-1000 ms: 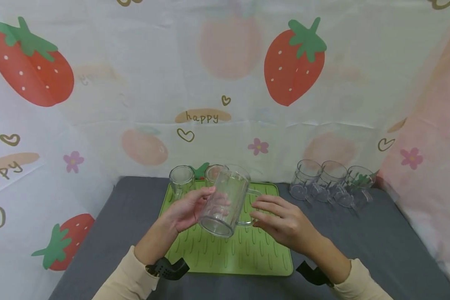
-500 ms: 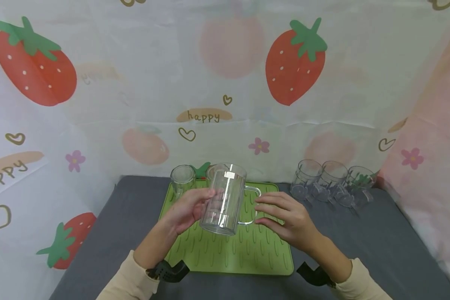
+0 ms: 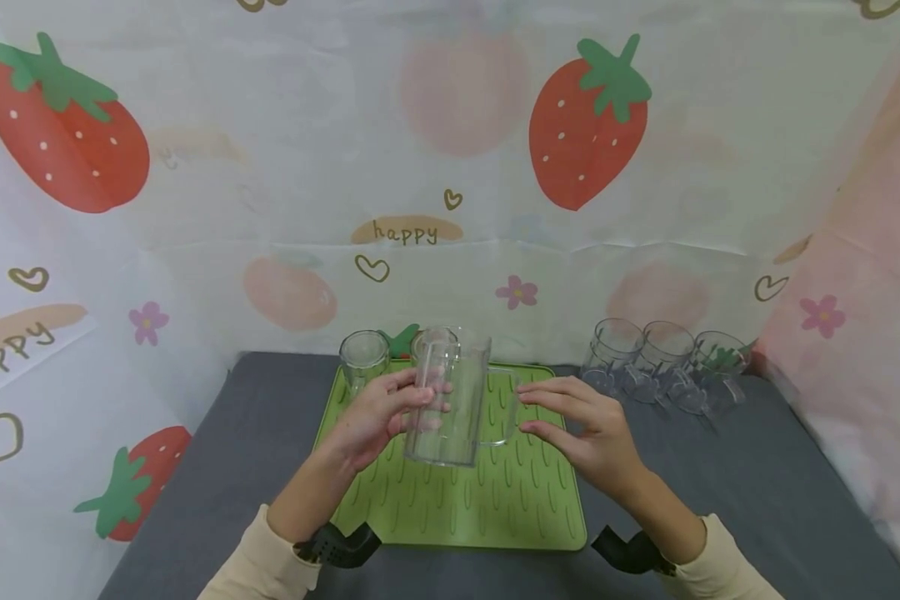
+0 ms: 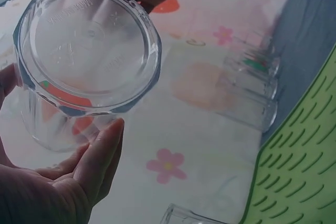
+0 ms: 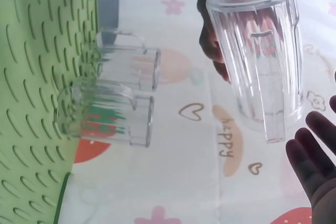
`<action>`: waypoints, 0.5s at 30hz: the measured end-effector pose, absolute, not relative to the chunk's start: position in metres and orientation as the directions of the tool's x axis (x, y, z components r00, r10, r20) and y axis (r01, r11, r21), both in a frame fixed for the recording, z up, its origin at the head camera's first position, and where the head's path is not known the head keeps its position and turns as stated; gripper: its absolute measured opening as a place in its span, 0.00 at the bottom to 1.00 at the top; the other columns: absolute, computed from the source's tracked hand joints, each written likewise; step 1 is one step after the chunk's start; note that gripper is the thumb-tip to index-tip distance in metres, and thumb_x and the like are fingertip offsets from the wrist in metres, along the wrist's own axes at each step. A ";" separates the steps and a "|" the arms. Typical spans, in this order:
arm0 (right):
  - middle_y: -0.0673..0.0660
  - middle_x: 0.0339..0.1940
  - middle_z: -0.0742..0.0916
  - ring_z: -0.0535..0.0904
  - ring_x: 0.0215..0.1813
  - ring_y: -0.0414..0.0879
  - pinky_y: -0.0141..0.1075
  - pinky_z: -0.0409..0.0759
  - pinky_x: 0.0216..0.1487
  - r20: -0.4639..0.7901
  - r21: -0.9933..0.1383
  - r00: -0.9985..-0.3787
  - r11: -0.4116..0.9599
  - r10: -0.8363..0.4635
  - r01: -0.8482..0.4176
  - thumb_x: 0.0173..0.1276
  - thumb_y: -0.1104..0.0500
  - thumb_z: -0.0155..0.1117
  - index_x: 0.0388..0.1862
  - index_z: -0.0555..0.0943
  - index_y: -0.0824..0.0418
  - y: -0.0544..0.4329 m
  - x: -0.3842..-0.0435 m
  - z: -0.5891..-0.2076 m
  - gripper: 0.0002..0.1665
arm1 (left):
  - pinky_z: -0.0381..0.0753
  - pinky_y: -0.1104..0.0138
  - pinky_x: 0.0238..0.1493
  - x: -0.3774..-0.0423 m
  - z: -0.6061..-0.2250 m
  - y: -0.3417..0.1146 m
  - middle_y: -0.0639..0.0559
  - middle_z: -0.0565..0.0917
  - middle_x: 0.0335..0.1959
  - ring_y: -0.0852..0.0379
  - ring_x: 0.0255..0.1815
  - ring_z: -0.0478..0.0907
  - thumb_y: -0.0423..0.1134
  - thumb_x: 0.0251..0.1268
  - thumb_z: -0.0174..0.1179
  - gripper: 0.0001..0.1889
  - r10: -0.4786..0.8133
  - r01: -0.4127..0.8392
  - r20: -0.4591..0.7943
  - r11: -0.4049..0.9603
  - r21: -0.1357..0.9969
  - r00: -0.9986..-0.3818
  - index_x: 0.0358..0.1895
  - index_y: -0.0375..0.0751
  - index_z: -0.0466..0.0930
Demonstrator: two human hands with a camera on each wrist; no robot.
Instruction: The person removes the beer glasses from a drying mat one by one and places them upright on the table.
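My left hand (image 3: 371, 421) grips a clear ribbed mug (image 3: 457, 417) by its side, thumb at the front and fingers behind. The mug hangs above the green mat (image 3: 525, 508), nearly upright, its handle turned toward my right hand (image 3: 581, 429). In the left wrist view, the round mug base (image 4: 89, 45) faces the camera. Fingers extended and holding nothing, my right hand is just beside the handle (image 5: 273, 108); the right wrist view shows a gap between them. Two more clear mugs, one at the mat's back left (image 3: 363, 358), stand behind the held mug, which partly covers the other.
Three clear mugs, the nearest to the mat being a left one (image 3: 615, 354), stand in a row at the back right of the grey-covered table (image 3: 690, 483). A strawberry-print curtain (image 3: 307, 167) closes off the back and sides.
The held mug has turned from a tilt to nearly upright, its base swinging away from view. My right hand has drawn slightly right, off the handle. My left hand keeps its grip.
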State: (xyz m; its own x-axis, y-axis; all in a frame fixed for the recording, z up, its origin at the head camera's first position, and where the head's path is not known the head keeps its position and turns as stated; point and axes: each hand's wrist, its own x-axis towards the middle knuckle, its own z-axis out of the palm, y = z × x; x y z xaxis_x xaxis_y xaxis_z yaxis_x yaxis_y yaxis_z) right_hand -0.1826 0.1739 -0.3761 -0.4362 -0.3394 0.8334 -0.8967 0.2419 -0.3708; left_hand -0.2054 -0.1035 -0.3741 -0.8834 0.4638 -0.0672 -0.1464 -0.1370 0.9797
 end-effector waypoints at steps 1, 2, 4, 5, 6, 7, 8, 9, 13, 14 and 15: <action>0.60 0.44 0.88 0.83 0.52 0.40 0.23 0.78 0.54 0.828 -0.385 -0.452 0.251 -0.332 -0.888 0.64 0.54 0.68 0.48 0.85 0.64 0.175 -0.183 -0.376 0.18 | 0.83 0.63 0.53 -0.204 -0.373 -0.103 0.38 0.78 0.62 0.60 0.50 0.82 0.40 0.67 0.56 0.33 0.462 -0.137 -0.063 -0.128 0.982 -0.885 0.71 0.28 0.60; 0.61 0.44 0.88 0.83 0.51 0.39 0.23 0.78 0.54 0.820 -0.402 -0.472 0.261 -0.325 -0.878 0.62 0.57 0.70 0.49 0.85 0.64 0.176 -0.183 -0.376 0.18 | 0.83 0.63 0.53 -0.204 -0.373 -0.103 0.37 0.76 0.63 0.60 0.50 0.82 0.40 0.66 0.57 0.33 0.458 -0.131 -0.062 -0.121 0.984 -0.887 0.71 0.29 0.61; 0.62 0.45 0.88 0.82 0.52 0.36 0.23 0.78 0.53 0.796 -0.443 -0.520 0.288 -0.310 -0.849 0.58 0.63 0.73 0.50 0.85 0.65 0.177 -0.182 -0.376 0.20 | 0.83 0.63 0.53 -0.202 -0.372 -0.103 0.34 0.73 0.66 0.60 0.51 0.82 0.40 0.66 0.58 0.33 0.453 -0.122 -0.059 -0.113 0.986 -0.889 0.71 0.30 0.60; 0.62 0.45 0.88 0.82 0.52 0.35 0.23 0.78 0.53 0.780 -0.466 -0.547 0.303 -0.303 -0.831 0.55 0.67 0.74 0.51 0.84 0.65 0.177 -0.182 -0.375 0.22 | 0.83 0.63 0.54 -0.202 -0.372 -0.103 0.33 0.72 0.66 0.59 0.52 0.81 0.39 0.67 0.58 0.33 0.451 -0.118 -0.056 -0.111 0.987 -0.891 0.72 0.30 0.60; 0.63 0.46 0.87 0.82 0.51 0.35 0.23 0.79 0.53 0.762 -0.493 -0.576 0.311 -0.295 -0.812 0.52 0.70 0.74 0.51 0.84 0.65 0.177 -0.181 -0.375 0.24 | 0.83 0.63 0.54 -0.201 -0.372 -0.102 0.32 0.71 0.67 0.59 0.52 0.81 0.39 0.66 0.58 0.33 0.446 -0.117 -0.056 -0.110 0.987 -0.893 0.72 0.30 0.60; 0.63 0.46 0.87 0.82 0.51 0.34 0.24 0.79 0.52 0.744 -0.521 -0.603 0.315 -0.288 -0.793 0.50 0.74 0.74 0.52 0.84 0.66 0.177 -0.181 -0.375 0.26 | 0.83 0.63 0.54 -0.200 -0.372 -0.102 0.32 0.71 0.67 0.59 0.53 0.81 0.38 0.66 0.59 0.33 0.442 -0.117 -0.057 -0.110 0.987 -0.895 0.72 0.31 0.60; 0.64 0.46 0.86 0.82 0.51 0.34 0.24 0.80 0.52 0.725 -0.550 -0.629 0.313 -0.281 -0.774 0.49 0.76 0.73 0.52 0.83 0.67 0.177 -0.180 -0.374 0.27 | 0.82 0.64 0.54 -0.200 -0.372 -0.101 0.32 0.70 0.67 0.59 0.53 0.81 0.37 0.66 0.59 0.33 0.437 -0.118 -0.058 -0.112 0.987 -0.897 0.72 0.32 0.59; 0.65 0.46 0.86 0.81 0.51 0.33 0.25 0.80 0.52 0.709 -0.577 -0.650 0.305 -0.273 -0.757 0.50 0.77 0.72 0.52 0.83 0.68 0.177 -0.180 -0.374 0.27 | 0.82 0.64 0.55 -0.199 -0.373 -0.101 0.32 0.70 0.68 0.59 0.54 0.81 0.37 0.65 0.59 0.34 0.435 -0.115 -0.055 -0.113 0.987 -0.899 0.72 0.32 0.59; 0.67 0.47 0.84 0.82 0.51 0.36 0.28 0.82 0.50 0.669 -0.662 -0.702 0.233 -0.245 -0.713 0.53 0.79 0.69 0.53 0.81 0.71 0.175 -0.180 -0.376 0.26 | 0.81 0.67 0.55 -0.197 -0.374 -0.101 0.33 0.69 0.68 0.61 0.54 0.80 0.36 0.64 0.59 0.36 0.429 -0.088 -0.035 -0.106 0.990 -0.903 0.73 0.34 0.57; 0.66 0.47 0.84 0.82 0.51 0.36 0.29 0.83 0.50 0.664 -0.676 -0.709 0.214 -0.237 -0.705 0.54 0.79 0.68 0.53 0.81 0.71 0.174 -0.180 -0.376 0.25 | 0.81 0.67 0.55 -0.197 -0.375 -0.102 0.33 0.69 0.69 0.61 0.54 0.80 0.36 0.64 0.59 0.36 0.429 -0.079 -0.026 -0.106 0.991 -0.903 0.74 0.34 0.56; 0.65 0.47 0.85 0.82 0.50 0.37 0.29 0.83 0.49 0.659 -0.690 -0.717 0.194 -0.228 -0.697 0.55 0.79 0.67 0.53 0.81 0.71 0.173 -0.180 -0.377 0.25 | 0.80 0.68 0.55 -0.196 -0.375 -0.102 0.33 0.69 0.68 0.61 0.55 0.80 0.36 0.64 0.60 0.36 0.428 -0.069 -0.019 -0.103 0.992 -0.903 0.74 0.34 0.56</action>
